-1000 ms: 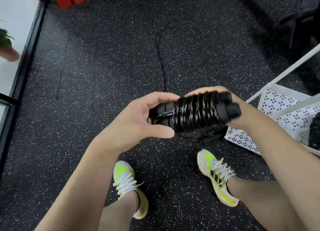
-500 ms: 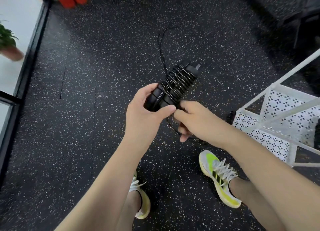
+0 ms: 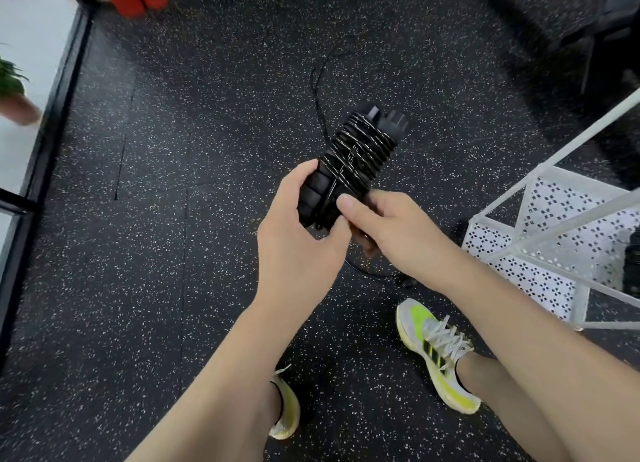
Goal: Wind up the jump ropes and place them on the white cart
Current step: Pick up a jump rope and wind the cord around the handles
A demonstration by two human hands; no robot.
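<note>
Head view showed the left hand (image 3: 298, 233) gripping the lower end of the jump rope bundle (image 3: 349, 170), fingers curled round its two black handles. That bundle tilted up and away from the person, cord coiled tightly round its upper half. Just right of the bundle, the right hand (image 3: 388, 229) pinched the loose cord against the handles with its thumb. Well right of the bundle stood the white cart (image 3: 540, 253). Another rope (image 3: 317, 90) lay on the speckled floor (image 3: 173, 253) beyond the bundle.
</note>
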